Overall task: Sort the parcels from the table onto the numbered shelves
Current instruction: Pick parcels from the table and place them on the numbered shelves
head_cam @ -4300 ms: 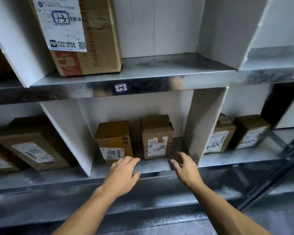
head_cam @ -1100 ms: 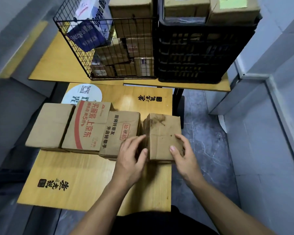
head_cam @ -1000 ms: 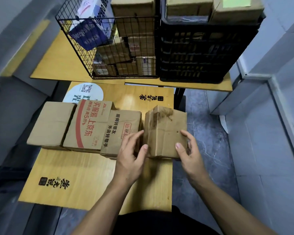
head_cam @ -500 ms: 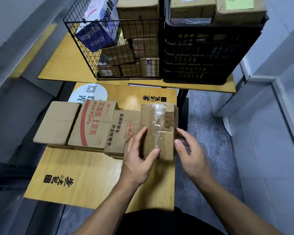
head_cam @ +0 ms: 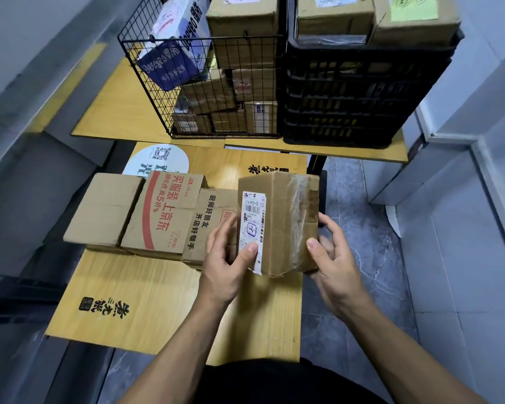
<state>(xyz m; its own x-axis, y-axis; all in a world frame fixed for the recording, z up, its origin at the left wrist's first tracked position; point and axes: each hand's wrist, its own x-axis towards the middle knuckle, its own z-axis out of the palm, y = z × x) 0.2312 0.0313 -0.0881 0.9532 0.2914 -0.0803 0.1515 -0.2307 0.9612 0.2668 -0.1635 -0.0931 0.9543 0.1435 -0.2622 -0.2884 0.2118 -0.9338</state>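
The near worktop (head_cam: 146, 301) carries the work, with a second one behind it bearing a black crate (head_cam: 359, 91) and a wire basket (head_cam: 146, 91), both stacked with boxes. On the near worktop three parcels lie side by side, touching: a plain one (head_cam: 105, 208), a red-printed one (head_cam: 164, 211) and a third with black lettering (head_cam: 210, 223). The parcel in hand (head_cam: 286, 223) is held just right of that row, over the worktop's right edge, tipped so its labelled face looks up at the camera. Both hands have it. The left hand (head_cam: 225, 269) wraps the left side with its thumb lying on the lower end of the shipping label (head_cam: 252, 225). The right hand (head_cam: 333, 266) cups the right side, thumb on the front and fingers curled behind. The step appears to be reading the shelf number, and the hand-drawn mark (head_cam: 251, 229) in a blue box on the label seems to be that number, though it is too small to read here. To do this well, the left thumb should stay below the mark, and the face should be tilted so the glossy tape beside the label throws no glare. Once the number is read, a hand under the base would steady the carry, since the worn cardboard looks soft at its corners. The shelves are out of view.
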